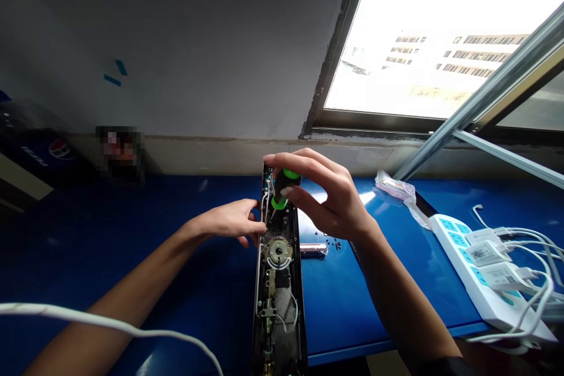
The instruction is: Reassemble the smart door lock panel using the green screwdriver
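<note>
Your right hand (328, 197) pinches a green-handled screwdriver (282, 189) upright over the open door lock panel (277, 299), which lies on the blue bench (335, 305). Your left hand (231, 220) curls at its edge (bracing against shift, it appears).

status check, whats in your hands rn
Right hand: green-handled screwdriver, tip down at upper end of opened electronic door lock. Left hand: fingers on lock's edge, holding no tool. Loose screws on bench right of lock, not in the way.

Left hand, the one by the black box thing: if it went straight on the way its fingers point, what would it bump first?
The left hand would likely meet the long edge of the opened door lock first. Its fingertips look very close to that edge, though depth is hard to judge here.
</note>
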Action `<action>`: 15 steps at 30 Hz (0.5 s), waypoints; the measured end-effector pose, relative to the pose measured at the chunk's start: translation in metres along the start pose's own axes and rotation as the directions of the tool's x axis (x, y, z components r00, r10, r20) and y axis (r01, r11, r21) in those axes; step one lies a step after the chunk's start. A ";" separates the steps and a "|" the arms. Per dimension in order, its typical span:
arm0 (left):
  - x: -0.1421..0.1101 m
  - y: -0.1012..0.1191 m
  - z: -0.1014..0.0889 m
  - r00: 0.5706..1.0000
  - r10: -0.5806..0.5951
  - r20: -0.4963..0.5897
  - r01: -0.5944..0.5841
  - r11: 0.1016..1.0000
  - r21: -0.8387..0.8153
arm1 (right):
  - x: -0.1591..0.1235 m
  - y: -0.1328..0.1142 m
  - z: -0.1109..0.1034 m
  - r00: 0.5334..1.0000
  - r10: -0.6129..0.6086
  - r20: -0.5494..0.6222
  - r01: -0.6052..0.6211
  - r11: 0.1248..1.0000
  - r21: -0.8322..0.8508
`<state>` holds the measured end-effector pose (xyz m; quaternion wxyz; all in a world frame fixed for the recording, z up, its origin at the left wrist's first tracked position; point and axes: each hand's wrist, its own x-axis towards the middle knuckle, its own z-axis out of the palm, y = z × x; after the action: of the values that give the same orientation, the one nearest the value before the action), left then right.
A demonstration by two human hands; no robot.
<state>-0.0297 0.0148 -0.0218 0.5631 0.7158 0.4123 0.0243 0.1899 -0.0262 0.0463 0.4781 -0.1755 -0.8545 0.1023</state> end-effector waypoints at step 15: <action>0.005 -0.007 0.000 0.998 0.059 0.022 -0.057 0.996 -0.073 | -0.002 -0.003 -0.003 0.993 0.106 0.058 -0.111 0.990 0.093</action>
<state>-0.0305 0.0180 -0.0293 0.5923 0.7070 0.3836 0.0470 0.1924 -0.0292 0.0472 0.4570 -0.1957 -0.8501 0.1734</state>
